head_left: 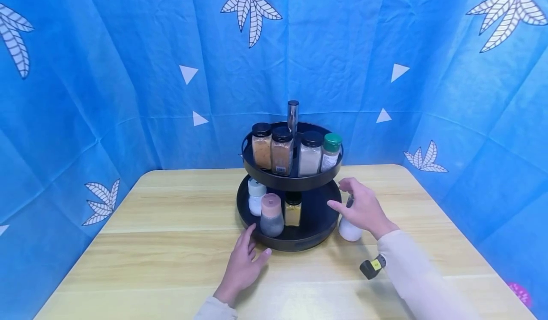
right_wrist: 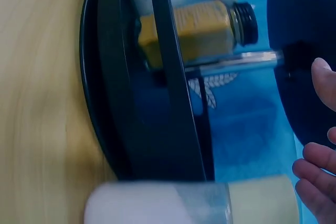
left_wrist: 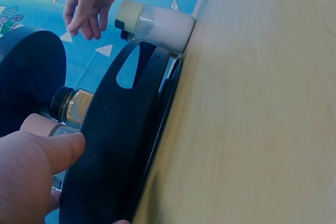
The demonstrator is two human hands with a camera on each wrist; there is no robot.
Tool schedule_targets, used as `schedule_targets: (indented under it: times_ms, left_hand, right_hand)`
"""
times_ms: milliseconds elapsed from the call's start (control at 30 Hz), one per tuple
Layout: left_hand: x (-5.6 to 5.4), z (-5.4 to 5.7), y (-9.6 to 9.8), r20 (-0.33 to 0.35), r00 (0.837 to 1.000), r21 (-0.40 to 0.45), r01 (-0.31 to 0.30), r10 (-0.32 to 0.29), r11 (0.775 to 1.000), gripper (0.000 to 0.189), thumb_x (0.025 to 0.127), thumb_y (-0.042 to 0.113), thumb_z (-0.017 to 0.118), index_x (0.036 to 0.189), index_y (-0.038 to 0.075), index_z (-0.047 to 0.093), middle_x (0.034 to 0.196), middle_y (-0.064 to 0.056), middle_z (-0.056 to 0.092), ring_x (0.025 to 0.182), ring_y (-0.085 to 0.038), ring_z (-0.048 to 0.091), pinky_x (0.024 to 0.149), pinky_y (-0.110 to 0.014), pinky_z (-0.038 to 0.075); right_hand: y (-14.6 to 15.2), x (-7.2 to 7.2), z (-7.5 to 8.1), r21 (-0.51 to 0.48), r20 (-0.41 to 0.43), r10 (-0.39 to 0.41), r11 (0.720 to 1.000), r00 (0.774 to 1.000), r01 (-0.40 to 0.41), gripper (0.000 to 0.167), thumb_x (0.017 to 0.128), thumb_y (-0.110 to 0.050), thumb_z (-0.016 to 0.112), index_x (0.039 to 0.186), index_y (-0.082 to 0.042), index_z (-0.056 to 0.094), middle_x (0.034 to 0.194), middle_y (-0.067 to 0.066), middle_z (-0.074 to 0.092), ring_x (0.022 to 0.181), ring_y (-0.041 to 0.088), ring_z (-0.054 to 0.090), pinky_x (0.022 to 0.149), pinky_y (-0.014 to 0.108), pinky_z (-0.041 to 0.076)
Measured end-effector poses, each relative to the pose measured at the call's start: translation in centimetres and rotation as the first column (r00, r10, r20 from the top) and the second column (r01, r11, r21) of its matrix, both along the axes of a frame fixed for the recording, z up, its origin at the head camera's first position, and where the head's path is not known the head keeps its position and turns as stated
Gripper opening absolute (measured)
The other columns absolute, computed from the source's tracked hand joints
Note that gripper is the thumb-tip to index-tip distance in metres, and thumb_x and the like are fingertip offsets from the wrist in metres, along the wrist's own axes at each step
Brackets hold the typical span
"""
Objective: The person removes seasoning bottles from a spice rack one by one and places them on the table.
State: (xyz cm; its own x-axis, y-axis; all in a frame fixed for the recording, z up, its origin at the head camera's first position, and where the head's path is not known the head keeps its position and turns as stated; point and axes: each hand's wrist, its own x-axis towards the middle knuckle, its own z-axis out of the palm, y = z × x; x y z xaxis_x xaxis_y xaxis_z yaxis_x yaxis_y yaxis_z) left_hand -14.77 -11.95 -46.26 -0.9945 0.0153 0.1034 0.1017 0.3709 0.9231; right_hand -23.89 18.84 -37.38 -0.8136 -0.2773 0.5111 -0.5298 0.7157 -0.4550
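Note:
A black two-tier turntable rack (head_left: 295, 243) stands on the table. My left hand (head_left: 245, 266) is at the front left of its lower tray, fingers relaxed and fingertips right at the rim. Close by on that tray stands a pink-capped shaker bottle (head_left: 272, 220); behind it are a white shaker bottle (head_left: 256, 201) and a black-capped spice jar (head_left: 293, 213) of yellow powder. At the rack's right, my right hand (head_left: 363, 207) hovers with parted fingers over a pale-capped shaker bottle (right_wrist: 157, 203) of white contents, which stands upright on the table and is partly hidden in the head view.
The upper tray (head_left: 295, 183) carries black-capped spice jars (head_left: 310, 158) and a green-capped jar (head_left: 330, 153) around a metal post (head_left: 293, 115). Blue printed cloth (head_left: 299, 63) hangs behind and at both sides of the wooden table (head_left: 162, 244).

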Motion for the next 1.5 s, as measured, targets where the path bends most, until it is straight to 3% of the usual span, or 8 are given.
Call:
schedule_targets:
  times_ms: [267,667,1000,1500]
  left_hand:
    - [0.0,0.1,0.1,0.004,1.000,-0.003,0.000,0.000,1.000,0.075,0.090,0.017,0.069,0.151,0.006,0.027,0.154,-0.025,0.020,0.129,-0.047,0.041,0.102,-0.047,0.041]
    - [0.0,0.1,-0.1,0.002,1.000,0.003,0.000,0.000,1.000,0.076,0.090,0.018,0.069,0.151,0.006,0.027,0.155,-0.025,0.020,0.129,-0.046,0.041,0.102,-0.047,0.041]
    - [0.0,-0.1,-0.1,-0.013,1.000,0.018,0.009,-0.008,1.000,0.076,0.090,0.017,0.069,0.151,0.005,0.027,0.154,-0.026,0.020,0.129,-0.047,0.041,0.102,-0.047,0.041]
    - [0.0,0.0,0.0,-0.024,1.000,0.014,0.014,-0.014,1.000,0.076,0.090,0.018,0.069,0.151,0.004,0.026,0.154,-0.026,0.021,0.128,-0.048,0.041,0.102,-0.047,0.042]
  right_hand:
    - [-2.7,-0.5,-0.6,-0.044,0.051,0.055,0.998,0.997,-0.053,0.050,0.083,-0.031,0.077,0.115,0.000,0.055,0.110,0.017,0.065,0.101,0.033,0.063,0.090,0.047,0.051]
    - [-5.9,-1.3,-1.4,-0.050,0.189,0.066,0.997,0.980,-0.057,0.045,0.083,-0.032,0.075,0.111,0.000,0.062,0.108,0.014,0.066,0.102,0.033,0.063,0.089,0.046,0.051]
    - [-7.5,-1.2,-2.6,-0.022,0.197,0.104,0.995,0.975,-0.102,0.046,0.082,-0.030,0.076,0.113,0.002,0.061,0.108,0.014,0.065,0.100,0.031,0.064,0.089,0.041,0.051]
    - [-8.2,-1.7,-3.8,-0.041,0.190,0.153,0.988,0.970,-0.148,0.066,0.081,-0.026,0.080,0.136,-0.008,0.048,0.114,0.016,0.063,0.098,0.029,0.066,0.087,0.043,0.053]
